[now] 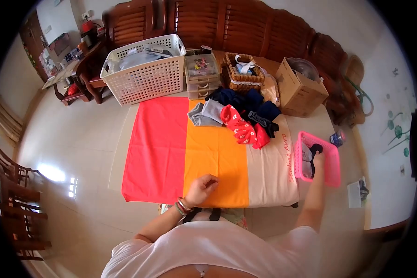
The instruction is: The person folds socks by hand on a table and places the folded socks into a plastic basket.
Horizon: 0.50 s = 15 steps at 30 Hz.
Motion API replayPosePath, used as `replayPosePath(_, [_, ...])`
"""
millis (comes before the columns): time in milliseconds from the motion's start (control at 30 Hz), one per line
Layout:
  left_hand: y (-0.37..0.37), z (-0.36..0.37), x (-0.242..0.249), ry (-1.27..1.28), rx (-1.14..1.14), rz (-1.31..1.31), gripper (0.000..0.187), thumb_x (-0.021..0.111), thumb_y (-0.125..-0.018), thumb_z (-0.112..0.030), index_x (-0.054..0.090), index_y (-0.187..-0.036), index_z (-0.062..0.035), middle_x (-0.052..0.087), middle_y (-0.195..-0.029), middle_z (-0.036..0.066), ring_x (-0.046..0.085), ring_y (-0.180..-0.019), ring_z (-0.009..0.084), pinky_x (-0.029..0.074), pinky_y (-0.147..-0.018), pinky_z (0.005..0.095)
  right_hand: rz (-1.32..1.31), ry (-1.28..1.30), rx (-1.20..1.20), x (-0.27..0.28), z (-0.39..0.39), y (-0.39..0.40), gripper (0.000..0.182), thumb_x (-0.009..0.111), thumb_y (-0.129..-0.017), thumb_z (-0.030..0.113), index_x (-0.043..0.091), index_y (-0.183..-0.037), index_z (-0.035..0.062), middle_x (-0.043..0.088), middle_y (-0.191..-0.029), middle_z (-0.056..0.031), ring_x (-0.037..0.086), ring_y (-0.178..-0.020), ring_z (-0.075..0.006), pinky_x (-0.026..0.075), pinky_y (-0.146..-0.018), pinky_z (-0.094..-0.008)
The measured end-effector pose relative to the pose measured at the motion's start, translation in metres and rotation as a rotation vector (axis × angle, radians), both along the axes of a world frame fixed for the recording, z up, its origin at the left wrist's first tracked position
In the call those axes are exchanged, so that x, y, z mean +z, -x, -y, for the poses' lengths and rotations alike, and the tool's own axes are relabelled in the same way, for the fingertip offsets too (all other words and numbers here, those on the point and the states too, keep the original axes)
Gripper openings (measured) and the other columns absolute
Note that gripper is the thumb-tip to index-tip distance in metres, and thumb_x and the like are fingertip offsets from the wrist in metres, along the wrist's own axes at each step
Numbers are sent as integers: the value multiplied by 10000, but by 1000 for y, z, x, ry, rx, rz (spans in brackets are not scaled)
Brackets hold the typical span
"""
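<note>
My right hand reaches into the pink plastic basket at the right, its fingers closed on a black sock. Beside that sock, a folded grey fabric piece rests against the basket's left side. Curled in a loose fist, my left hand is over the orange band of the striped cloth, with nothing visible in it. Farther back on the cloth lies a pile with grey fabric pieces, a red flowered piece and dark blue garments.
Along the table's back stand a white perforated basket, a clear drawer box, a wicker basket and a cardboard box. A jar sits behind the pink basket. A wooden bench is behind.
</note>
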State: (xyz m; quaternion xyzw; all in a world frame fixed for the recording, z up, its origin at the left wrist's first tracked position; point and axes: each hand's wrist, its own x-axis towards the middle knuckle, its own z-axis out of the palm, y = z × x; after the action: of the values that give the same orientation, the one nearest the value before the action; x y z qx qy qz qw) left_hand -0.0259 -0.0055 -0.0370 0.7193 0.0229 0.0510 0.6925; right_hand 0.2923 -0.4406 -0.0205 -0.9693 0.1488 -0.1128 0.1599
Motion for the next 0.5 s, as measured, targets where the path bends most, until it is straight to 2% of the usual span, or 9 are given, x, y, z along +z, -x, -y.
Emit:
replayPosePath(133, [-1, -1, 0, 37, -21, -15, 105, 545, -847, -44, 560, -934, 11, 577, -796, 21, 538, -729, 74, 450, -649, 209, 68, 31, -38, 3, 0, -6, 355, 521, -823, 159, 501, -1036, -125, 564, -981, -283, 548, -921, -424, 428, -824, -444])
replayPosePath(200, [-1, 0, 1, 78, -9, -12, 116, 559, -836, -46, 561, -933, 16, 572, -779, 27, 526, -699, 78, 443, -619, 214, 352, -22, 1, 6, -7, -15, 308, 528, -812, 122, 516, -1022, -103, 568, -968, -262, 561, -898, -406, 441, -809, -432])
replayPosePath(267, [-3, -1, 0, 99, -22, -30, 115, 557, -836, -42, 559, -935, 17, 570, -780, 26, 527, -695, 78, 445, -619, 213, 830, -102, 126, 30, -54, 4, 256, 534, -800, 83, 535, -1006, -69, 566, -970, -236, 572, -889, -373, 448, -803, -415])
replayPosePath(333, [0, -1, -2, 103, -27, -30, 114, 553, -839, -41, 557, -938, 16, 567, -777, 24, 528, -691, 76, 447, -620, 212, 579, -767, 335, 61, -126, 43, 227, 560, -775, 54, 551, -990, -19, 553, -1008, -191, 559, -921, -308, 439, -819, -380])
replayPosePath(400, [-3, -1, -2, 85, -23, 7, 114, 547, -844, -40, 554, -943, 14, 564, -772, 21, 528, -687, 74, 449, -623, 209, 566, -437, 606, 51, -172, 51, 245, 597, -751, 49, 550, -987, 0, 552, -1016, -153, 536, -963, -257, 423, -838, -358])
replayPosePath(433, [-3, -1, -3, 106, -34, -6, 111, 540, -849, -40, 551, -947, 10, 561, -775, 16, 527, -693, 73, 446, -629, 205, 560, -503, 737, 56, -214, 71, 269, 622, -724, 45, 549, -979, -5, 560, -1017, -135, 533, -966, -262, 423, -836, -342])
replayPosePath(500, [-3, -3, -6, 146, -48, -31, 106, 525, -859, -38, 544, -955, 2, 555, -781, 6, 525, -705, 71, 440, -641, 198, 577, -338, 1054, 49, -256, 75, 430, 674, -659, 69, 514, -1051, -1, 528, -1092, -157, 488, -1041, -319, 384, -902, -373])
